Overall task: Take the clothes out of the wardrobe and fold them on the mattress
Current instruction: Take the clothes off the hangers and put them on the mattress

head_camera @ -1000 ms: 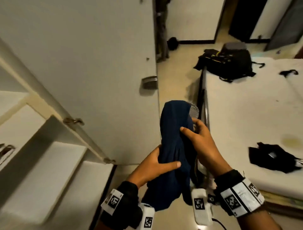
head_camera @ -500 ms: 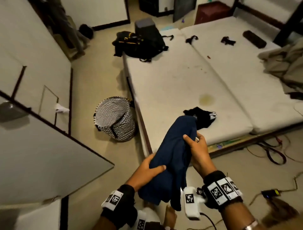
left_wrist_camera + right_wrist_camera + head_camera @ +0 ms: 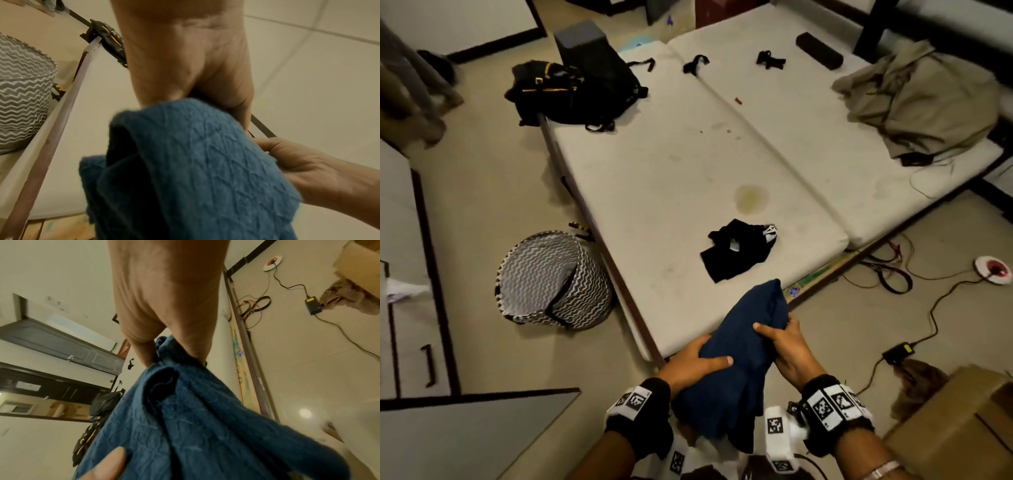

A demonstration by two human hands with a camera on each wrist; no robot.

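A bunched dark blue garment (image 3: 739, 356) hangs between both hands at the near corner of the white mattress (image 3: 671, 178). My left hand (image 3: 693, 365) grips its left side with the thumb laid across the cloth. My right hand (image 3: 786, 346) grips its upper right part. The left wrist view shows the blue garment (image 3: 197, 170) under my left hand (image 3: 191, 61). In the right wrist view my right hand (image 3: 166, 305) pinches the blue garment (image 3: 195, 426). A small black garment (image 3: 738, 248) lies crumpled on the mattress just beyond the hands.
A zigzag-patterned laundry basket (image 3: 551, 279) stands on the floor left of the mattress. A black backpack (image 3: 575, 89) sits at its far corner, and a beige cloth heap (image 3: 924, 99) at the far right. Cables (image 3: 893, 274), a charger and a cardboard box (image 3: 959, 431) lie right.
The view has swung from the wardrobe toward the mattress. Both hands carried the blue garment along and now hold it lower, over the mattress's near corner.
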